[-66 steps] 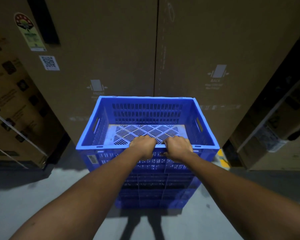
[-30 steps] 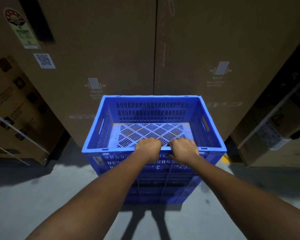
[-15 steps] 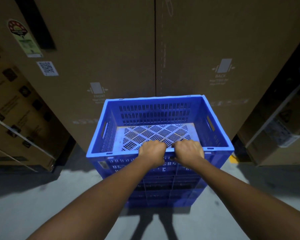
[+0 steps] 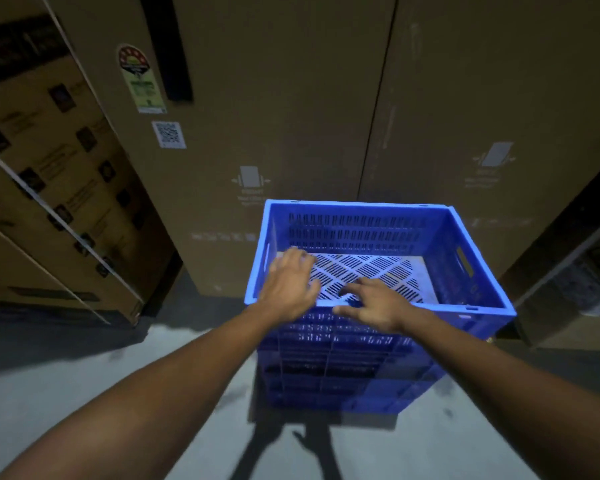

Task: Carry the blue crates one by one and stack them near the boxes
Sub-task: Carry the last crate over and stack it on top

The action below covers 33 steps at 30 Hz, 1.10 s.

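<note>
An empty blue crate [image 4: 465, 258] with slotted walls and floor sits on top of a stack of blue crates [image 4: 343, 372] on the floor, close to two tall cardboard boxes [image 4: 291, 116]. My left hand [image 4: 288, 285] hovers over the crate's near left rim, fingers spread, holding nothing. My right hand [image 4: 371, 304] is open just above the near rim, fingers apart, off the plastic or barely touching it. Both forearms reach in from the bottom of the view.
Strapped printed cartons [image 4: 49, 188] lean at the left. Another carton [image 4: 575, 289] stands at the right, close to the stack. Grey concrete floor [image 4: 84, 382] stretches in front of the stack, with my shadow on it.
Both hands have let go of the top crate's near rim and opened. The left hand has lifted and shifted left. The view has swung so the stack sits further right.
</note>
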Available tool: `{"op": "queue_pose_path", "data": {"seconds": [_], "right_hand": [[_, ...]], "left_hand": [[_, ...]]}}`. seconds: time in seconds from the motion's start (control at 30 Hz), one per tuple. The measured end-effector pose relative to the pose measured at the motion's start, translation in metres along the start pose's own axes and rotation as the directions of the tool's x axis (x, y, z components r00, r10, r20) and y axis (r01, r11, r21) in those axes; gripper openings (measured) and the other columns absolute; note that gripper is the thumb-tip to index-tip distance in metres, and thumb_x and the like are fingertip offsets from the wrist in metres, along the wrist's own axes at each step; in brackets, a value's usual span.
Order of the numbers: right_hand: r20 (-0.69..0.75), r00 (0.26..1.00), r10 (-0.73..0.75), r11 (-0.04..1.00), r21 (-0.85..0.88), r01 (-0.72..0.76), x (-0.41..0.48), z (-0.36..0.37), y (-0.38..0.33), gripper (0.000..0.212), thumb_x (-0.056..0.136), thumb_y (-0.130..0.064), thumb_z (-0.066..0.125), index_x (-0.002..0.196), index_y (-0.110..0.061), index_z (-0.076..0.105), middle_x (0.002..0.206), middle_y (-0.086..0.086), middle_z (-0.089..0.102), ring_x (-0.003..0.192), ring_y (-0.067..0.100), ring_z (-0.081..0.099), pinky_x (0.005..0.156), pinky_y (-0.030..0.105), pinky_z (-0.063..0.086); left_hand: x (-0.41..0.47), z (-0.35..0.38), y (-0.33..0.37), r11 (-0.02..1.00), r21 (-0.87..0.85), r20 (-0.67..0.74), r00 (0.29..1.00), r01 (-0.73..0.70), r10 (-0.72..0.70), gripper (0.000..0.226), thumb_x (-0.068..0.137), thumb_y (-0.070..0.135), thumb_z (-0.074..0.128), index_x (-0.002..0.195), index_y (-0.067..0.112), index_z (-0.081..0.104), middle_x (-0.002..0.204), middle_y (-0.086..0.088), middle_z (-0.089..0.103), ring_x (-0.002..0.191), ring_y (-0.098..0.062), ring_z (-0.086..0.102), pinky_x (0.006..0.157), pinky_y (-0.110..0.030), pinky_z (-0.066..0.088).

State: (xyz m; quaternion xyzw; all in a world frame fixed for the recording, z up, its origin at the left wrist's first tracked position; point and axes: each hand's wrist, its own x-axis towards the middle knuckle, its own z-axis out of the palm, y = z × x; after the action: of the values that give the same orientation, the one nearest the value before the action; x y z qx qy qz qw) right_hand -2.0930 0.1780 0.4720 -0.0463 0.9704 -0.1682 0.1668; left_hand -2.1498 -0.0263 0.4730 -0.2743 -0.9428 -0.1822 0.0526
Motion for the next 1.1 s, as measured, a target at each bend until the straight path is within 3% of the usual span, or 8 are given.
{"op": "queue_pose_path", "data": {"seconds": [0.07,0.17,0.3,0.4,0.57,0.87,0.97,1.1], "right_hand": [[-0.023,0.998,-0.066,0.997,-0.041,0.065,0.019,0.007,-0.040,0.064,0.093,-0.069,0.035,0.139,-0.027,0.049,0.135,0.008,0.048,0.127,0.029,0.043,0.099,0.047,0.041],[-0.085,0.993,-0.077,0.995,-0.068,0.072,0.046,0.018,-0.089,0.050,0.100,-0.054,0.031,0.134,-0.024,0.051,0.131,0.010,0.050,0.124,0.030,0.044,0.095,0.046,0.043],[-0.201,0.964,0.173,0.985,0.038,-0.169,0.066,0.043,-0.111,0.043,0.099,-0.044,0.031,0.119,-0.019,0.060,0.118,0.010,0.063,0.109,0.032,0.059,0.080,0.040,0.043],[-0.196,0.951,0.240,0.963,-0.078,-0.259,0.068,0.052,-0.116,0.049,0.096,-0.047,0.030,0.111,-0.018,0.067,0.112,0.010,0.069,0.103,0.031,0.063,0.073,0.038,0.038],[-0.190,0.955,0.228,0.960,-0.122,-0.254,0.068,0.046,-0.121,0.054,0.098,-0.046,0.025,0.102,-0.018,0.070,0.102,0.008,0.072,0.093,0.029,0.065,0.070,0.037,0.039],[-0.413,0.898,0.152,0.946,-0.202,-0.253,0.074,0.067,-0.114,0.046,0.099,-0.043,0.030,0.096,-0.022,0.071,0.094,0.003,0.071,0.088,0.028,0.065,0.063,0.035,0.035],[-0.363,0.916,0.174,0.958,-0.155,-0.243,0.071,0.059,-0.117,0.045,0.098,-0.043,0.031,0.101,-0.023,0.071,0.098,0.004,0.071,0.094,0.029,0.065,0.065,0.035,0.035],[-0.245,0.951,0.189,0.978,-0.036,-0.203,0.066,0.048,-0.114,0.049,0.099,-0.046,0.027,0.108,-0.021,0.068,0.108,0.006,0.068,0.105,0.031,0.059,0.075,0.041,0.043]], "left_hand": [[-0.003,-0.007,-0.034,0.990,0.032,-0.114,0.984,0.140,-0.136,0.046,0.092,0.035,0.044,0.131,0.012,0.048,0.137,-0.011,0.044,0.132,-0.031,0.036,0.108,-0.048,0.032],[0.005,-0.002,-0.064,0.960,-0.040,-0.075,0.958,0.276,-0.279,0.050,0.098,0.033,0.042,0.141,0.009,0.038,0.149,-0.014,0.035,0.141,-0.033,0.025,0.113,-0.051,0.026],[0.003,0.014,-0.077,0.920,-0.177,0.123,0.935,0.350,-0.332,0.056,0.103,0.037,0.036,0.152,0.014,0.025,0.162,-0.016,0.007,0.150,-0.032,0.007,0.119,-0.047,0.018],[-0.006,0.020,-0.076,0.931,-0.122,0.137,0.935,0.345,-0.328,0.059,0.102,0.044,0.033,0.154,0.019,0.022,0.164,-0.012,-0.005,0.150,-0.029,0.004,0.118,-0.046,0.022],[-0.001,0.016,-0.070,0.951,0.042,0.160,0.938,0.306,-0.309,0.062,0.101,0.052,0.023,0.154,0.021,0.022,0.163,-0.012,-0.012,0.150,-0.025,-0.012,0.120,-0.052,0.006],[-0.004,0.029,-0.078,0.951,-0.077,0.040,0.954,0.300,-0.298,0.058,0.099,0.053,0.031,0.146,0.018,0.035,0.164,-0.009,0.000,0.151,-0.025,-0.002,0.116,-0.053,0.017],[-0.005,0.024,-0.074,0.950,-0.051,0.056,0.951,0.307,-0.304,0.060,0.099,0.054,0.028,0.146,0.019,0.035,0.164,-0.009,0.000,0.151,-0.025,-0.003,0.117,-0.055,0.012],[-0.002,0.015,-0.063,0.958,0.123,0.070,0.961,0.257,-0.267,0.061,0.100,0.052,0.023,0.151,0.020,0.029,0.164,-0.010,0.000,0.151,-0.025,-0.008,0.117,-0.058,0.001]]}}
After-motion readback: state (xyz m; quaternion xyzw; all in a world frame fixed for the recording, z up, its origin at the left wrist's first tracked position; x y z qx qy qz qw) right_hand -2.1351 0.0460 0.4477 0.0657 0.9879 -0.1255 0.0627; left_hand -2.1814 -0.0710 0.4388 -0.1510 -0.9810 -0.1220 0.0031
